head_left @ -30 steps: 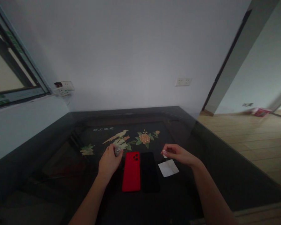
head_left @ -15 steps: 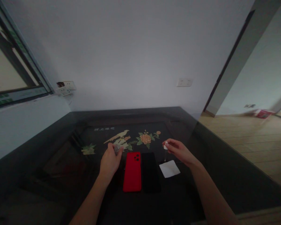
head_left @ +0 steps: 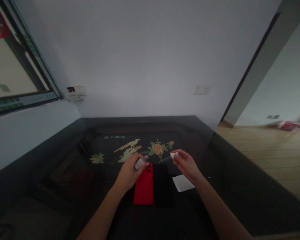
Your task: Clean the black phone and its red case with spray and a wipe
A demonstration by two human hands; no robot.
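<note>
My left hand point(head_left: 128, 171) is closed around a small clear glass bottle point(head_left: 140, 162), tilted with its mouth toward the right, above the top of a red phone point(head_left: 143, 188). Between the fingertips of my right hand point(head_left: 187, 165) is the white top of a dropper point(head_left: 174, 155). Its thin clear tube points left, toward the bottle but apart from it. A black phone point(head_left: 163, 186) lies beside the red one. Under my right wrist, partly covered by it, is a folded white tissue point(head_left: 183, 183).
The dark glossy table point(head_left: 90, 123) carries a bird-and-flower picture point(head_left: 157, 148) beyond my hands. A pale wall point(head_left: 140, 60) stands behind it, with a socket point(head_left: 201, 89) at right and more sockets point(head_left: 76, 93) by the window at left.
My left hand has moved right over the red phone, and the bottle has tipped over to the right. The dropper has swung from hanging down to pointing left.
</note>
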